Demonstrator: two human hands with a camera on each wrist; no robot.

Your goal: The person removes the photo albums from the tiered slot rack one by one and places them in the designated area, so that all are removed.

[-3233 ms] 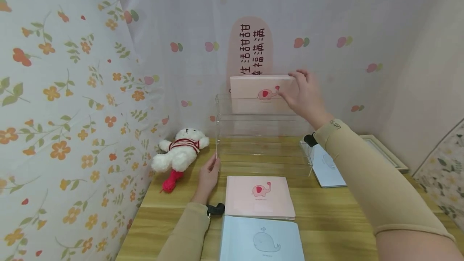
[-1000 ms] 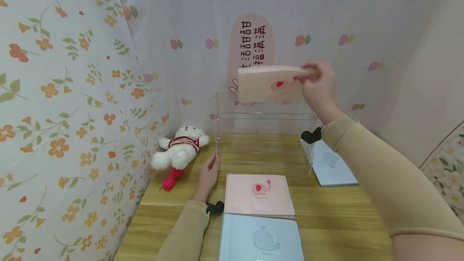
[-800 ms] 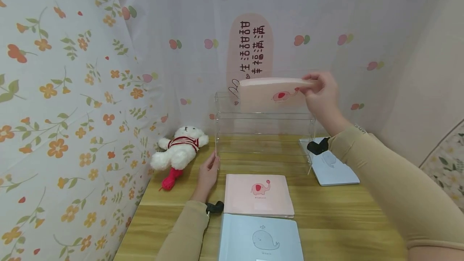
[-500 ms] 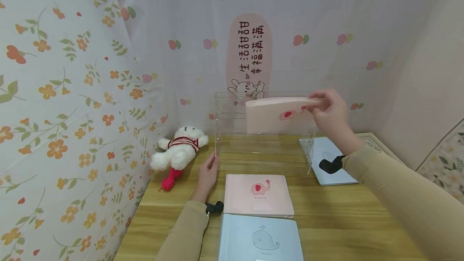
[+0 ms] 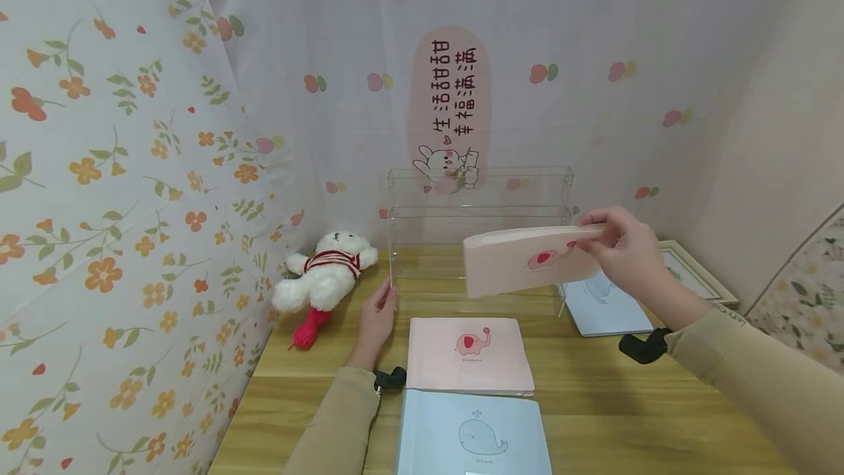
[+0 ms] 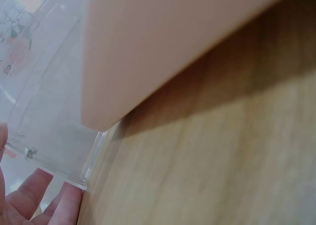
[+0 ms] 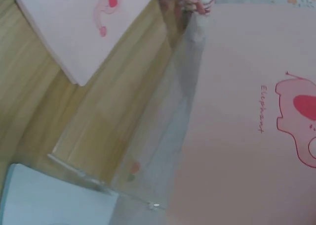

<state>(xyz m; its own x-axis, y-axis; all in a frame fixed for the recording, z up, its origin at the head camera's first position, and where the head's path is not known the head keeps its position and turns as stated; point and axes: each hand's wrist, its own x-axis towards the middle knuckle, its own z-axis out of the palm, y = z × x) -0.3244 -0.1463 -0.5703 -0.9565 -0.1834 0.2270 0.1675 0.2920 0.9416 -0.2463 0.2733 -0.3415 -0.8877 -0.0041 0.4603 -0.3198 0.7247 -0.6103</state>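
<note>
In the head view, my right hand (image 5: pixel 623 248) pinches a pink elephant notebook (image 5: pixel 501 268) by its upper right edge. It hangs tilted in front of the clear acrylic rack (image 5: pixel 481 207), above the table. The notebook's cover (image 7: pixel 227 151) fills much of the right wrist view, printed "Elephant". My left hand (image 5: pixel 377 319) grips the rack's left side near the bottom; the left wrist view shows its fingers (image 6: pixel 29 193) behind the clear panel (image 6: pixel 59 131). The notebook covers part of the rack's lower right.
A second pink elephant notebook (image 5: pixel 431 358) lies before the rack, with a blue whale notebook (image 5: pixel 435 431) nearer me. Another blue notebook (image 5: pixel 606 314) and a picture frame (image 5: pixel 719 288) lie at right. A white plush toy (image 5: pixel 338 262) lies left on the wooden table (image 5: pixel 297 394).
My right hand has lifted the pink notebook off the rack's top tier, then brought it down, rightward and toward me. The left hand has stayed at the rack's side.
</note>
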